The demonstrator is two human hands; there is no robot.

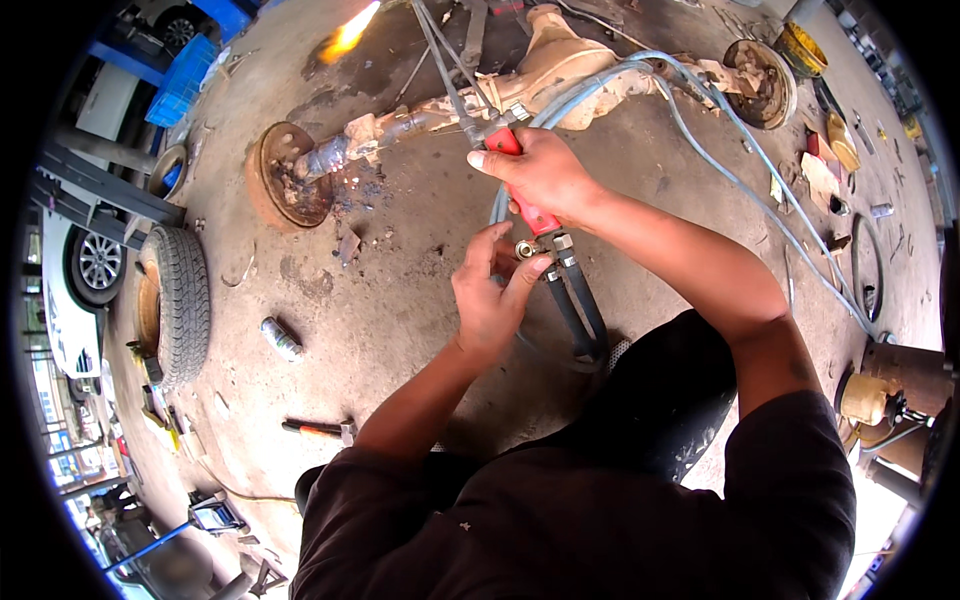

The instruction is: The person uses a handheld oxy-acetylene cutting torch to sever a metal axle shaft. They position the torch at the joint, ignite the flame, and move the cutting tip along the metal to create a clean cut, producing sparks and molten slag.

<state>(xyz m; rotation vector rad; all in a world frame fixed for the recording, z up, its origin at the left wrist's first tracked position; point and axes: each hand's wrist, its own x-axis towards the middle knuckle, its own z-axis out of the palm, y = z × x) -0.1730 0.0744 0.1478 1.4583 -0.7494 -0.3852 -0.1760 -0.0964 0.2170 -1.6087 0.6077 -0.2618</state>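
A cutting torch with a red handle (540, 219) is held out in front of me, its long metal tubes running up and away. An orange-yellow flame (348, 34) burns at its far end, near the top of the view. Closed round the handle is my right hand (548, 176), thumb pointing left. Thumb and fingers of my left hand (487, 295) pinch a brass valve knob (526, 250) at the handle's rear. Two black hose ends (572, 300) lead down from the torch. Beyond my hands a rusty vehicle axle (560, 72) lies across the concrete floor.
Brake drums (290, 180) sit at the axle's ends. Blue-grey hoses (690, 140) loop over the axle and down the right. Leftward are a tyre (183, 305), a can (281, 339), a hammer (320, 430) and a blue crate (184, 80). A yellow bucket (801, 50) stands far right.
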